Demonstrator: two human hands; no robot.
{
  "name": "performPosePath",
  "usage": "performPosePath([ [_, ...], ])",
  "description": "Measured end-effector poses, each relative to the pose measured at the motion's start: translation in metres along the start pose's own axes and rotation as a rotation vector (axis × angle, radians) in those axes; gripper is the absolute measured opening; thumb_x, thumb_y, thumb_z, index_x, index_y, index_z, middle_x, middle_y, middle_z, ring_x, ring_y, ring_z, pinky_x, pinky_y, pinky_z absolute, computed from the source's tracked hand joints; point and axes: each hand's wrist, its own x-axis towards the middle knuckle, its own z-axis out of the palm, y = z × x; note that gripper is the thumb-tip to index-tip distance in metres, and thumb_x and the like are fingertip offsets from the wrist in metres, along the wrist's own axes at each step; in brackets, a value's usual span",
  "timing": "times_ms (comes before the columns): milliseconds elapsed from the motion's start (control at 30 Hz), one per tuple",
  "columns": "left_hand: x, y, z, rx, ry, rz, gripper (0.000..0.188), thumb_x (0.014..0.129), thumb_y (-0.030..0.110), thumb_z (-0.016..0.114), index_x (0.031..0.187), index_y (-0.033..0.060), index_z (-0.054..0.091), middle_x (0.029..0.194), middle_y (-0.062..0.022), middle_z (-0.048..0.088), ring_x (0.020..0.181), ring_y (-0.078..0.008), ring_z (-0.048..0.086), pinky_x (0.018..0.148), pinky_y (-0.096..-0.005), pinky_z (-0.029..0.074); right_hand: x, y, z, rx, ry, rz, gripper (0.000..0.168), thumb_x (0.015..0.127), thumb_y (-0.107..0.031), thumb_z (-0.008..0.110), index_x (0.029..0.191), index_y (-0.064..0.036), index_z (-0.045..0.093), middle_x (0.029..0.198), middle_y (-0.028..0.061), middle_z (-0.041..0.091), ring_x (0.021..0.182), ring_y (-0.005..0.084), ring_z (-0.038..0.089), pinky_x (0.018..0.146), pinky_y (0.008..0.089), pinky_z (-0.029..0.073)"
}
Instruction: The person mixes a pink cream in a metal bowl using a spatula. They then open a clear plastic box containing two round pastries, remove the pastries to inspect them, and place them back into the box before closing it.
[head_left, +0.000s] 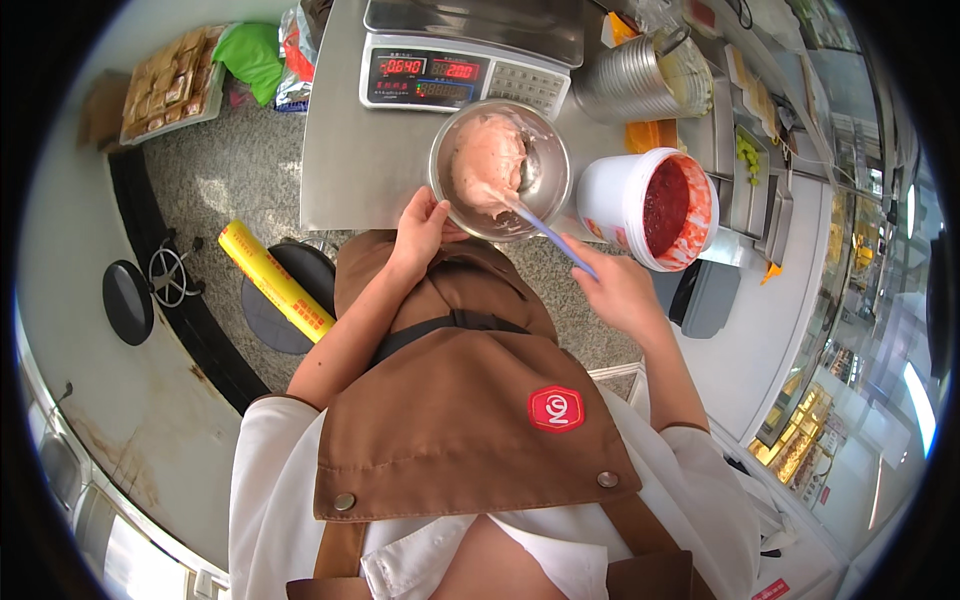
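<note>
My left hand (426, 231) grips the lower left rim of a stainless steel mixing bowl (556, 161) at the table's near edge. A mound of pale pink cream (487, 161) with small dark specks fills the bowl's left and middle part. My right hand (616, 285) is closed around the blue handle of a spatula (551, 234), whose pale blade touches the cream. Right of the bowl, a white plastic tub (611, 193) leans on its side with its mouth to the right; red fruit jam (666, 206) is inside and smeared on its inner wall.
A digital scale (521, 81) stands just behind the bowl on the steel table (352, 165). A large open tin can (619, 82) lies tilted at the back right, beside metal trays, one with green fruit pieces (748, 156). A yellow film roll (274, 281) rests on a black stool at left.
</note>
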Motion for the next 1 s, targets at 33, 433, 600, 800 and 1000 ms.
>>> performPosePath([
  [33, -0.001, 0.001, 0.001, -0.007, 0.002, 0.002, 0.013, 0.102, 0.011, 0.041, 0.11, 0.0032, 0.048, 0.097, -0.0107, 0.062, 0.08, -0.0182, 0.067, 0.074, -0.0321, 0.06, -0.003, 0.001, -0.007, 0.101, -0.006, 0.012, 0.048, 0.092, -0.018, 0.055, 0.139, -0.012, 0.049, 0.074, 0.0163, 0.066, 0.07, 0.0256, 0.067, 0.062, 0.0393, 0.051],
  [433, 0.0, 0.003, 0.005, -0.015, 0.023, -0.005, 0.006, 0.101, 0.006, 0.042, 0.102, 0.0017, 0.045, 0.091, -0.0103, 0.06, 0.075, -0.0187, 0.066, 0.068, -0.0315, 0.062, 0.045, 0.033, 0.028, 0.681, 0.193, 0.195, 0.042, 0.096, -0.016, 0.055, 0.137, -0.009, 0.052, 0.067, 0.0029, 0.055, 0.052, 0.0123, 0.05, 0.048, 0.0274, 0.041],
  [600, -0.003, 0.005, 0.006, -0.018, 0.023, -0.006, 0.006, 0.101, 0.006, 0.042, 0.102, 0.0018, 0.045, 0.091, -0.0104, 0.06, 0.075, -0.0184, 0.066, 0.068, -0.0316, 0.062, 0.029, -0.012, 0.013, -0.009, 0.39, 0.055, 0.045, 0.091, -0.014, 0.055, 0.136, -0.01, 0.053, 0.075, 0.0179, 0.064, 0.063, 0.034, 0.063, 0.057, 0.0449, 0.049],
  [800, 0.0, 0.004, 0.009, -0.037, 0.001, -0.001, 0.009, 0.101, 0.008, 0.041, 0.105, 0.0022, 0.046, 0.093, -0.0101, 0.061, 0.076, -0.0183, 0.066, 0.07, -0.0318, 0.061, 0.055, -0.025, 0.074, -0.138, 0.17, 0.03, 0.058, 0.09, -0.015, 0.055, 0.146, -0.016, 0.039, 0.079, 0.0148, 0.065, 0.068, 0.0347, 0.065, 0.06, 0.0475, 0.051],
  [1000, 0.004, 0.0, 0.003, -0.028, -0.004, -0.012, 0.007, 0.101, 0.007, 0.041, 0.102, 0.002, 0.045, 0.092, -0.0112, 0.061, 0.075, -0.0195, 0.067, 0.068, -0.0321, 0.061, 0.0, -0.004, -0.003, -0.088, 0.22, -0.095, 0.049, 0.088, -0.014, 0.059, 0.137, -0.017, 0.051, 0.08, 0.0151, 0.066, 0.067, 0.0334, 0.066, 0.06, 0.0456, 0.052],
])
